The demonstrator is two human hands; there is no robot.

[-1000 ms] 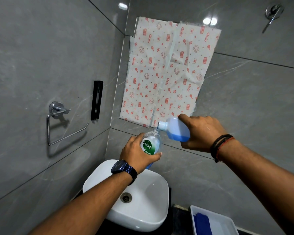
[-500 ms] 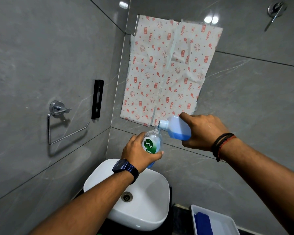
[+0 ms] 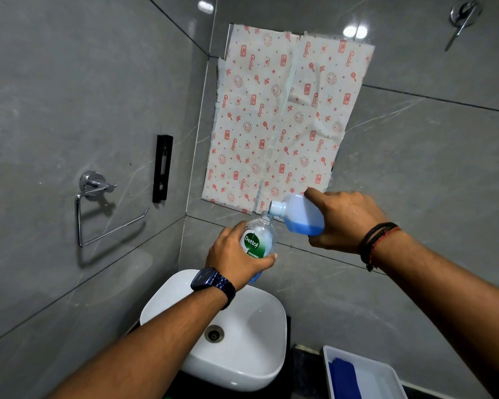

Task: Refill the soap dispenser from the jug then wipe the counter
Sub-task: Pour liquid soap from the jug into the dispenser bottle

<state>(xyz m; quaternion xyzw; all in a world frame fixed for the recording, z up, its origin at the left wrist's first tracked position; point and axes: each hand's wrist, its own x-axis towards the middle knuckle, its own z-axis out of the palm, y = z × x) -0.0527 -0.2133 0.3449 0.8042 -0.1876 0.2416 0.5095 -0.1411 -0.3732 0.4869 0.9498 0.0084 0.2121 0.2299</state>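
Left hand (image 3: 236,256) clamped soap dispenser (image 3: 258,240) over sink (image 3: 260,367), right hand (image 3: 343,221) wrapped tilted jug (image 3: 298,216) at its 2 o'clock, spout nr neck; pour needed slow, steady tilt w/ mouths aligned

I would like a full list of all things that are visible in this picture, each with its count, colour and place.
soap dispenser: 1, clear with green label, held above the basin
jug: 1, translucent with blue liquid, tilted, spout at the dispenser's mouth
basin: 1, white, bottom centre
tray: 1, white, bottom right
blue cloth: 1, blue, inside the tray
patterned sheet: 1, white with red print, on the back wall
ring holder: 1, chrome, left wall
black bracket: 1, black, left wall
wall lever: 1, chrome, top right
watch: 1, dark blue, left wrist
wrist bands: black and red, right wrist
left hand: grip on the dispenser
right hand: grip on the jug
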